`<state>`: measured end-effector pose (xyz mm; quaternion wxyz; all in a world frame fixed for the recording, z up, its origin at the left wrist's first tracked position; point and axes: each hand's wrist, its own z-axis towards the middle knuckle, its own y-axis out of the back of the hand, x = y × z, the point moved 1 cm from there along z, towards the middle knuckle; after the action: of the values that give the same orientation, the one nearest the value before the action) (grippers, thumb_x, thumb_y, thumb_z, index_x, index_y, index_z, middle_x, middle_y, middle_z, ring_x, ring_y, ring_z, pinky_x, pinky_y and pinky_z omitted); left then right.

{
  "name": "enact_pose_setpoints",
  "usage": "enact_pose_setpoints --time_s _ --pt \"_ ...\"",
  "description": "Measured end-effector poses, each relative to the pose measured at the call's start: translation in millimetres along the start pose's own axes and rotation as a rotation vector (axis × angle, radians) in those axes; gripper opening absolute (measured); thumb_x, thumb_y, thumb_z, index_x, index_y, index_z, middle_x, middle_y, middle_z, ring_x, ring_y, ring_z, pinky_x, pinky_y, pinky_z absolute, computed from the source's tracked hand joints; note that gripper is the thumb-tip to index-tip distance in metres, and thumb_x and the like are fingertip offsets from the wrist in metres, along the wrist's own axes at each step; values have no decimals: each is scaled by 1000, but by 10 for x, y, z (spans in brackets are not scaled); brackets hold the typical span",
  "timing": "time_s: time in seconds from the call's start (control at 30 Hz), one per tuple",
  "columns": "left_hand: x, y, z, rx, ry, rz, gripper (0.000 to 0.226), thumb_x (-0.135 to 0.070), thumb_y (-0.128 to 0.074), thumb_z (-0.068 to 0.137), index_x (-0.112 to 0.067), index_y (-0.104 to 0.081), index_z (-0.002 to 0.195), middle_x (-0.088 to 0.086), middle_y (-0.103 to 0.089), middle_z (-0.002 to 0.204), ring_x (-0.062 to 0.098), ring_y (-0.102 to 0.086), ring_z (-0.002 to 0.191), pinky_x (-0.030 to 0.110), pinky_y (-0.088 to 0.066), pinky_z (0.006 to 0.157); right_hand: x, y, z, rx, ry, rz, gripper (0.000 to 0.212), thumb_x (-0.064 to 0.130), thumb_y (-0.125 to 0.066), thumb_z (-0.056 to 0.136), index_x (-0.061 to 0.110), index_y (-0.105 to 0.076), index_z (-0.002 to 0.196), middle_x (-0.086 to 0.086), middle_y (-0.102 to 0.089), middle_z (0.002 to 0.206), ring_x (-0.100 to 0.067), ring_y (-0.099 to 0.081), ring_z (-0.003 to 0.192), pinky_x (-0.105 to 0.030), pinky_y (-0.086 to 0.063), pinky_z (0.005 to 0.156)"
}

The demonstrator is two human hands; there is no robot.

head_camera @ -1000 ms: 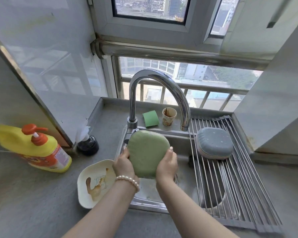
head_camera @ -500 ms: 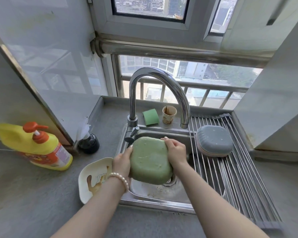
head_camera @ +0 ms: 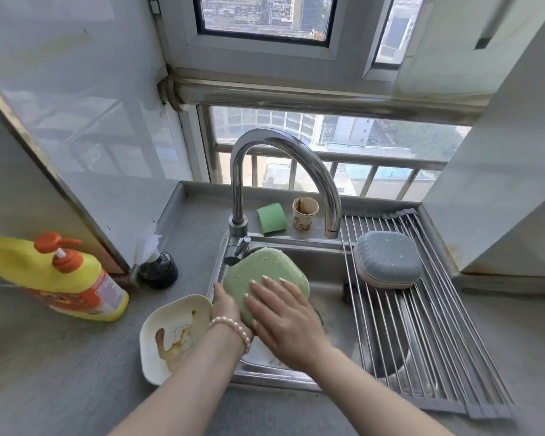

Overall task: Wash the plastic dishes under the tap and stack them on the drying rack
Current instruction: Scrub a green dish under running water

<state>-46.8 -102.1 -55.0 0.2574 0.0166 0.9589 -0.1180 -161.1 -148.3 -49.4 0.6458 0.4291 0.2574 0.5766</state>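
Your right hand (head_camera: pixel 283 316) lies flat, fingers straight and spread, on the upturned underside of the green dish (head_camera: pixel 265 278), as if rubbing it. Your left hand (head_camera: pixel 225 306) holds the dish's left edge; the fingers are hidden behind it, so the grip itself cannot be read, though the dish is plainly supported there and tilted over the sink (head_camera: pixel 328 269). Just left of the sink, on the counter (head_camera: pixel 60 372), sits the white dish (head_camera: pixel 170 332), face up with a brown stain inside; judged from that, it is not yet washed. Further left stands the soap bottle (head_camera: pixel 73 278). To your right, the rack (head_camera: pixel 422 325) spans the sink, and near its far end the blue dish (head_camera: pixel 387 258) rests upside down, beaded with droplets; it appears finished. No stream is visible from the tap (head_camera: pixel 296 158), so whether water runs cannot be told. Behind the tap lie a sponge (head_camera: pixel 271 218) and a paper cup (head_camera: pixel 304 214). Estimated progress: one dish racked, one in hand, one left; the green dish probably needs rinsing before it is stacked on the blue one.
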Motion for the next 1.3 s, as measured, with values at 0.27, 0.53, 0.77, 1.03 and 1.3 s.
enact_pose_setpoints --time_s 0.27,0.53,0.77,1.03,1.3 --pt "157 -44 -103 -9 -63 80 29 -30 -43 91 -12 -66 88 12 -69 95 31 -65 88 59 -49 87 -200 253 498 276 -778 99 56 41 -37 97 24 -27 150 1 -31 153 -20 -35 134 -32 -32 106" --pt "96 -16 92 61 -97 189 45 -47 -53 77 -11 -68 99 13 -71 96 34 -68 89 61 -52 81 -555 254 384 99 -1278 864 35 48 -56 90 14 -60 79 -2 -59 80 -22 -55 78 -32 -42 72" --pt "17 -159 -173 -124 -163 91 29 -24 -47 88 -11 -56 64 11 -64 81 28 -58 74 36 -53 73 -121 155 279 -612 -1605 1196 33 36 -60 90 13 -52 67 -2 -56 66 -19 -49 66 -30 -40 61" --pt "321 -248 -351 153 125 58 55 -54 -37 95 -8 -64 109 14 -68 99 32 -64 90 43 -53 79 8 257 204 -433 -1110 963 28 8 -81 71 19 -58 81 4 -65 73 -4 -60 64 -16 -48 59" --pt "-103 -39 -189 525 335 132 71 -58 -54 84 3 -59 120 26 -60 121 40 -57 106 51 -48 86 -129 256 -144 227 -97 324 32 13 -56 74 21 -65 104 -3 -74 91 -22 -70 77 -30 -57 57"
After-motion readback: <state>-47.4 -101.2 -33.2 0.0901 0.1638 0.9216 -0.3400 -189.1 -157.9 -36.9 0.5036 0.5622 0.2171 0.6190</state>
